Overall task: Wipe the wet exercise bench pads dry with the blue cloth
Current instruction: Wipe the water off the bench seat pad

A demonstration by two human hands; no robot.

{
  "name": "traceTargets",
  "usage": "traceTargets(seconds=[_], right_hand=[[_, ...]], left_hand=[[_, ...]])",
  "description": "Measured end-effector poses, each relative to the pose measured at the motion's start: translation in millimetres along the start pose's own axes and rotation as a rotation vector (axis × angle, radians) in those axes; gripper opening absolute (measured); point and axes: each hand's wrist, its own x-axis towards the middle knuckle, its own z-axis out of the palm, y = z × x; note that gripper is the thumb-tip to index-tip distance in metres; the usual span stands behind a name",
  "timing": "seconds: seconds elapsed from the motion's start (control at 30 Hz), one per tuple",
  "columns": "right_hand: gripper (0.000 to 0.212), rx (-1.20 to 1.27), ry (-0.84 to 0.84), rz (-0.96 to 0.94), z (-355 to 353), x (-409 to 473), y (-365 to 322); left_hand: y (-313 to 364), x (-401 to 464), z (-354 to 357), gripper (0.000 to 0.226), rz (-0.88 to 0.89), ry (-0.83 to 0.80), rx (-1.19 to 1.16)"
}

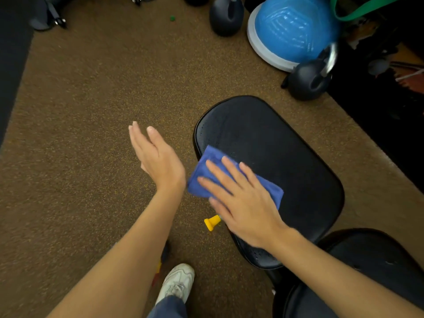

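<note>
A: Mid-wipe? Right hand (246, 200) lies flat, fingers spread, pressing the blue cloth (206, 173) on the seat pad's (275, 143) left edge.

B: Yep. Left hand (158, 157) hangs open, grasping nothing. Droplets maybe remain up front, so sweep forward next.

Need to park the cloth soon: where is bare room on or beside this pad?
The far half of the seat pad, beyond the blue cloth under the right hand, is bare. So is the floor past the left hand. Kettlebells and a balance dome crowd the far right.
</note>
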Motion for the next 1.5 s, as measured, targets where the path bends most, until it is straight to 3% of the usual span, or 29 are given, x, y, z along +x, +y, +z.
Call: traceTargets(seconds=[0.1, 0.23, 0.4, 0.6, 0.7, 0.83, 0.97, 1.03, 1.13, 1.3, 1.5], right_hand=[[0.044, 0.002, -0.005, -0.049, 5, -39, 9], [0.046, 0.102, 0.072, 0.336, 1, -60, 39], [0.049, 0.118, 0.152, 0.596, -2, -57, 89], [0.056, 0.086, 0.245, 1.063, 7, -45, 98], [0.056, -0.002, 0.253, 0.951, 12, -43, 48], [0.054, 0.005, 0.105, 0.567, 15, -66, -15], [0.049, -0.029, 0.030, 0.201, 17, -97, -4], [0.058, -0.037, 0.029, 0.100, 18, -109, 22], [0.063, 0.021, 0.102, 0.223, 18, -114, 67], [0.044, 0.190, 0.287, 0.613, 15, -104, 121], [0.043, 0.336, 0.488, 0.988, 20, -95, 68]], left_hand=[[6, 0, 12, 0.048, 0.060, -0.086, 0.021], [17, -19, 38, 0.048, 0.228, -0.241, 0.165], [8, -30, 55, 0.049, 0.540, -0.354, 0.587], [6, -28, 56, 0.050, 0.557, -0.352, 0.699], [6, -29, 55, 0.050, 0.542, -0.354, 0.713], [7, -29, 56, 0.049, 0.525, -0.347, 0.720], [7, -29, 56, 0.050, 0.531, -0.349, 0.727], [8, -29, 56, 0.050, 0.533, -0.352, 0.724], [7, -30, 56, 0.051, 0.537, -0.357, 0.720], [8, -30, 57, 0.051, 0.535, -0.357, 0.711], [9, -31, 56, 0.050, 0.530, -0.363, 0.710]])
